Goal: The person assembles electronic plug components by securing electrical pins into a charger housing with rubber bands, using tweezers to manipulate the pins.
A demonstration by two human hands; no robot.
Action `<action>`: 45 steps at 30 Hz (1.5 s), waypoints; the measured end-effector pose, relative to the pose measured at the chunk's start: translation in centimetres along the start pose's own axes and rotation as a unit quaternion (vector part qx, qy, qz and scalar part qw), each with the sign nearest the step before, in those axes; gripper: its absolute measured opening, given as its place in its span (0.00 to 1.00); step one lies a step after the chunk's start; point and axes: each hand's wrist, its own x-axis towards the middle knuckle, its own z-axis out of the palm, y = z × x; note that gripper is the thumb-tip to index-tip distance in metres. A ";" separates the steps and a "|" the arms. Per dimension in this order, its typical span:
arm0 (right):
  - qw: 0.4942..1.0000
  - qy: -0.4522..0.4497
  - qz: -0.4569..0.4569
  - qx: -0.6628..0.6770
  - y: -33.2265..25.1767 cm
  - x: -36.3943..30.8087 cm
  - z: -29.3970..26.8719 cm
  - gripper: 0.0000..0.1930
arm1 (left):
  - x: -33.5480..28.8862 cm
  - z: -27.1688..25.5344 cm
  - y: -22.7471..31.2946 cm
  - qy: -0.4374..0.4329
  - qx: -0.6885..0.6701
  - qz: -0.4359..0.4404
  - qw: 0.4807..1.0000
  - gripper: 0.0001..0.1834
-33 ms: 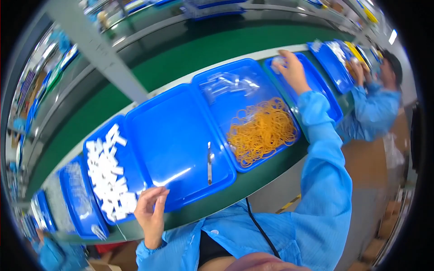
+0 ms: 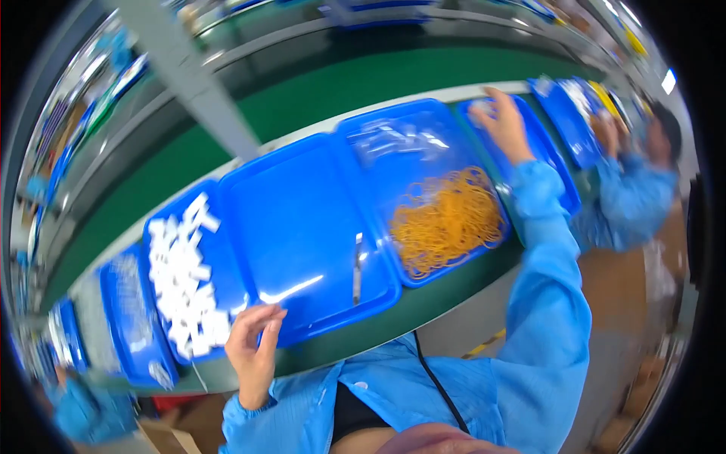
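My left hand (image 2: 255,349) is over the near edge of a large blue tray (image 2: 283,197), beside the tray of white pieces. Its fingers are curled, with the thumb close to the fingertips; anything between them is too small to make out. My right hand (image 2: 508,129) reaches over the far end of a narrower blue tray (image 2: 546,155) to the right. Its thumb and fingers close around a small clear plastic piece (image 2: 481,112), blurred and partly hidden. Metal tweezers (image 2: 358,268) lie in the right part of the large tray.
Orange rubber bands (image 2: 450,223) and clear plastic pieces (image 2: 397,140) share a blue tray. White rectangular pieces (image 2: 181,284) fill another on the left. A grey post (image 2: 189,83) rises behind the trays. At the right, a co-worker in blue (image 2: 635,193) handles things at another tray.
The whole view has shifted slightly, so the trays appear a little further right. My left thumb looks nearer its fingertips; my right hand stays over the same tray.
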 end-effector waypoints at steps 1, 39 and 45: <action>1.000 -0.026 0.015 -0.001 -1.1 0.2 0.2 0.28 | -0.5 -0.8 0.1 0.015 0.006 0.000 1.000 0.10; 0.856 -0.319 -0.394 0.105 -45.8 -11.7 20.4 0.06 | 2.3 -23.6 -1.6 0.218 0.046 0.057 0.973 0.10; 0.831 -0.291 -0.468 0.079 -48.1 -13.4 21.2 0.04 | 0.1 -17.6 -1.5 0.244 -0.266 0.057 0.931 0.18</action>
